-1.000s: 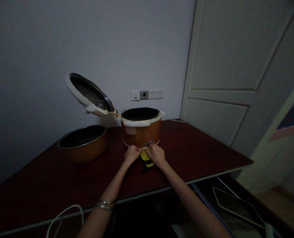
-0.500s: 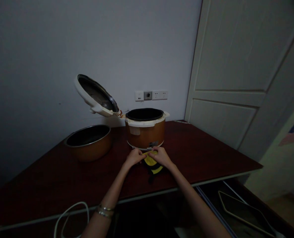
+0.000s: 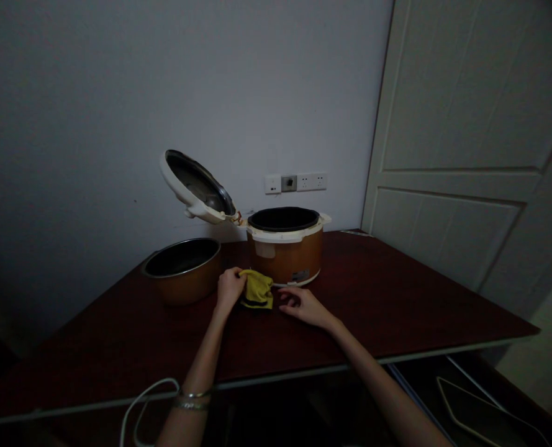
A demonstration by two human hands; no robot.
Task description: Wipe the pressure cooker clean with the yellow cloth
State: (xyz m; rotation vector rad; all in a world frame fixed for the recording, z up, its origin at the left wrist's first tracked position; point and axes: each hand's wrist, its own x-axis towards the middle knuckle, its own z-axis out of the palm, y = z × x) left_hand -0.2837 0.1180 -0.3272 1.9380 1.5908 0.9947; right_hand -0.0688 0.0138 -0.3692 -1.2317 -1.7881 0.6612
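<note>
My left hand (image 3: pixel 230 287) is closed on a yellow cloth (image 3: pixel 257 290) and holds it just above the dark red table (image 3: pixel 387 292), between the loose pot and the cooker. My right hand (image 3: pixel 302 303) rests on the table to the right of the cloth, its fingers loosely spread and holding nothing. Right behind the hands stands an orange rice cooker (image 3: pixel 285 246) with a white rim; its lid (image 3: pixel 196 186) is swung up and back to the left. An orange inner pot (image 3: pixel 183 268) sits on the table left of the cooker.
A wall socket strip (image 3: pixel 295 182) is on the grey wall behind the cooker. A white door (image 3: pixel 471 155) stands at the right. A white cable (image 3: pixel 140 403) loops over the table's front edge at lower left. A flat tray-like frame (image 3: pixel 485 413) lies below the table at right.
Both hands were pinching the yellow cloth in front of the cooker. Now my left hand has carried it to the left and my right hand has let go. The view has shifted left.
</note>
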